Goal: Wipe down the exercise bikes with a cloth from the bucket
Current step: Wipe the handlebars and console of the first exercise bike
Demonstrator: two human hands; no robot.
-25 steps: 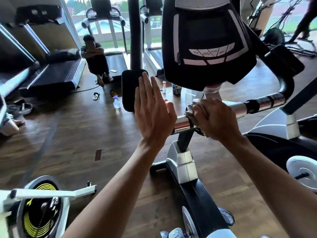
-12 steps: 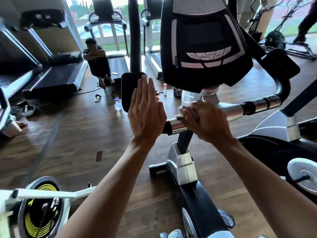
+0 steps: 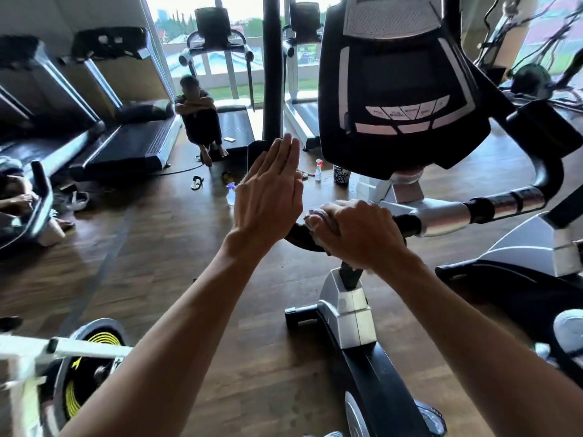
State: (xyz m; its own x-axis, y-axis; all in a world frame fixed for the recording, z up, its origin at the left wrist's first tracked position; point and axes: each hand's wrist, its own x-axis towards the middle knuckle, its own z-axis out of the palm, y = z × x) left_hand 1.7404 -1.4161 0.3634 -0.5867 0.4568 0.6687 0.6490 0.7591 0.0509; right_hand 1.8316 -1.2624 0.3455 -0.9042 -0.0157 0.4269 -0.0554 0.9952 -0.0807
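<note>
Currently mid-wipe on the handlebar, by my read. Near to far:

- Nearest, bottom left: a second exercise bike with a white frame and a yellow-striped black flywheel (image 3: 79, 370). No hand on it, so I'd guess it is either done or next in line.
- Right hand (image 3: 353, 231), fingers curled over a pale, bunched-up cloth (image 3: 315, 216), clamps it onto the handlebar of the black-and-silver exercise bike (image 3: 353, 313). Only a small fold of cloth shows at the knuckles. It sits on the black foam grip (image 3: 299, 236), just left of the chrome section of the bar (image 3: 448, 216).
- Left hand (image 3: 268, 200) is flat, fingers straight and pressed together, palm facing away, holding nothing. It is beside the black pad (image 3: 254, 152) at the bar's end; contact is hidden by the hand itself, so I cannot tell.
- Big black console with pale buttons (image 3: 403, 99) hangs above the bar.

Next move, as a judgement: slide the cloth along the foam toward the bar end, keeping the wrap tight, then do the pad and the console. The left hand could steady the bar.

Counts:
- Exercise bikes clearly in view: 2.
- Cloths: 1.
- Spray bottles on the wood floor: 2, a clear one with a purple trigger (image 3: 231, 193) and a white one with a red trigger (image 3: 319, 169).
- Dark patterned cup (image 3: 342, 175): 1.
- Treadmills (image 3: 132, 146): at least 4.
- Seated person in dark clothes (image 3: 198, 118) on a treadmill deck: 1.
- Bucket: not in view.
</note>
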